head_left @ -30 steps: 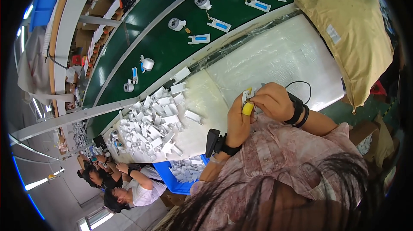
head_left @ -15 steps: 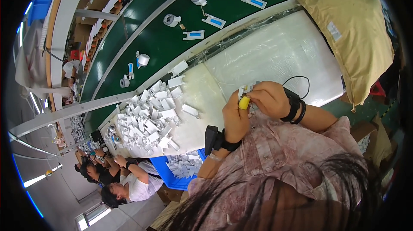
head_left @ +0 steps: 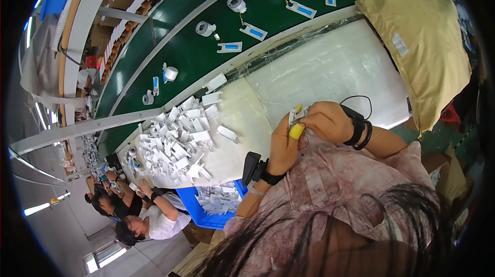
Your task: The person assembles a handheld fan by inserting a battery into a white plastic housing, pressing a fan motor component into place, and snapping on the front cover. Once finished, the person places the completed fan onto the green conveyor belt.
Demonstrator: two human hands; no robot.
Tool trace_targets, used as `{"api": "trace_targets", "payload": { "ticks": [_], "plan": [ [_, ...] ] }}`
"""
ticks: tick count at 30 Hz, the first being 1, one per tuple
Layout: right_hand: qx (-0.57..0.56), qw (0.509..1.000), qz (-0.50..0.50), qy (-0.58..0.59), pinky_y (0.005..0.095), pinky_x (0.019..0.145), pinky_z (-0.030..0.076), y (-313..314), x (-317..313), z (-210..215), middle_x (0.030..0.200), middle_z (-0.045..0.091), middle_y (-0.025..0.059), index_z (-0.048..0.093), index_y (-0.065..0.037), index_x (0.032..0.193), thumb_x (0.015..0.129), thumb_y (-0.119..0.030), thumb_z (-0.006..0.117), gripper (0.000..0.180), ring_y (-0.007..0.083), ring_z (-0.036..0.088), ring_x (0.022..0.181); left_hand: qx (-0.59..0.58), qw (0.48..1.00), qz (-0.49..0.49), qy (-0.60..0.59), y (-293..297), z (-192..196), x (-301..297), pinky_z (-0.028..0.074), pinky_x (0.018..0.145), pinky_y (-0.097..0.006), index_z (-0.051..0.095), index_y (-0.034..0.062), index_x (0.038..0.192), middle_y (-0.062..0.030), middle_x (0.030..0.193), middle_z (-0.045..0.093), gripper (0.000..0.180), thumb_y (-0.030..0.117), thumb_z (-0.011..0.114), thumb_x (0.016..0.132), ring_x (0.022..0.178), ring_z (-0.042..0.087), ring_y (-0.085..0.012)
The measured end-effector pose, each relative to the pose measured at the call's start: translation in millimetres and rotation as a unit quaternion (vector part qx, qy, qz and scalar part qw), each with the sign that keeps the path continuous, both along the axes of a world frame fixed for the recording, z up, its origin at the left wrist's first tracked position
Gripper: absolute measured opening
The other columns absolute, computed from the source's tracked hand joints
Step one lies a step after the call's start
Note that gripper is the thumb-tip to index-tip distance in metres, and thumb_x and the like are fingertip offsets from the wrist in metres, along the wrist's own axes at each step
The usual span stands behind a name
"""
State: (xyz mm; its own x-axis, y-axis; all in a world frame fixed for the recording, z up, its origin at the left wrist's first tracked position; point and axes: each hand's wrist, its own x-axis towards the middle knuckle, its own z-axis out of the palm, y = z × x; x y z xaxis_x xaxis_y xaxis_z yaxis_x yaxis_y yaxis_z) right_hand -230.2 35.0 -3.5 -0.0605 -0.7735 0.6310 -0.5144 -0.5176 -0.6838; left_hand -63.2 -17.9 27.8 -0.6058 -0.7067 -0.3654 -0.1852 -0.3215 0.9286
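Close to my chest, my left hand grips a small white plastic part between thumb and fingers. A yellow cover wraps the tip of that thumb, and a bit of yellow shows on a fingertip too. My right hand is closed, its fingertips pinching the same part from the right. Fingers hide most of the piece, so its exact shape cannot be made out. To the left of my hands, a heap of white plastic housings lies on the plastic-covered table.
A green conveyor belt curves past the far side, carrying round white units wired to trays with blue cells. A blue bin of white pieces stands at the left, near a co-worker. A yellow sack lies at the right.
Both hands have shifted very slightly while staying together on the white plastic part. At the left, the co-workers' arms and heads have moved a little.
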Motion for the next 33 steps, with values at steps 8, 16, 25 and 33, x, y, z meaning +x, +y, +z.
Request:
{"api": "trace_targets", "payload": {
  "ticks": [8,16,25,33],
  "plan": [
    [-0.012,0.999,-0.04,0.034,0.0326,0.052,0.048,5.9,15.2,2.0,0.076,0.056,0.0093,0.062,-0.002,0.093,0.079,-0.004,0.067,0.015,0.0242,0.059,0.061,-0.07,0.997,0.028,-0.018,10.5,2.9,4.1,0.038,0.051,-0.02,0.055,0.0004,0.118,0.0015,0.071,0.053,0.023,0.012,0.047,0.1,0.058,0.045,-0.0038],
    [-0.016,0.998,-0.041,0.041,0.0327,0.052,0.049,8.2,35.0,2.9,0.078,0.058,0.0119,0.062,0.0,0.092,0.075,0.003,0.072,0.02,0.0263,0.059,0.061,-0.211,0.973,-0.021,-0.086,8.0,-0.9,25.6,0.046,0.058,-0.027,0.055,-0.0006,0.122,-0.0064,0.076,0.058,0.028,0.012,0.048,0.098,0.065,0.054,-0.0112],
    [0.04,0.998,-0.035,0.044,0.0342,0.059,0.049,-14.2,45.4,3.9,0.086,0.059,0.0081,0.064,-0.007,0.095,0.078,-0.009,0.071,0.018,0.0258,0.06,0.069,-0.041,0.999,0.019,-0.013,-35.1,-25.3,50.6,0.048,0.053,-0.025,0.05,0.0032,0.13,-0.0079,0.083,0.062,0.033,0.019,0.045,0.101,0.059,0.056,-0.0124],
    [0.205,0.979,-0.005,0.016,0.0339,0.063,0.051,-32.9,41.7,-28.2,0.092,0.061,0.0109,0.061,-0.005,0.103,0.082,-0.007,0.068,0.023,0.0256,0.064,0.074,-0.123,0.971,0.202,0.027,-220.8,-61.8,114.0,0.054,0.046,-0.027,0.05,0.0038,0.116,-0.0085,0.085,0.062,0.028,0.025,0.043,0.101,0.059,0.06,-0.0128]
  ]
}}
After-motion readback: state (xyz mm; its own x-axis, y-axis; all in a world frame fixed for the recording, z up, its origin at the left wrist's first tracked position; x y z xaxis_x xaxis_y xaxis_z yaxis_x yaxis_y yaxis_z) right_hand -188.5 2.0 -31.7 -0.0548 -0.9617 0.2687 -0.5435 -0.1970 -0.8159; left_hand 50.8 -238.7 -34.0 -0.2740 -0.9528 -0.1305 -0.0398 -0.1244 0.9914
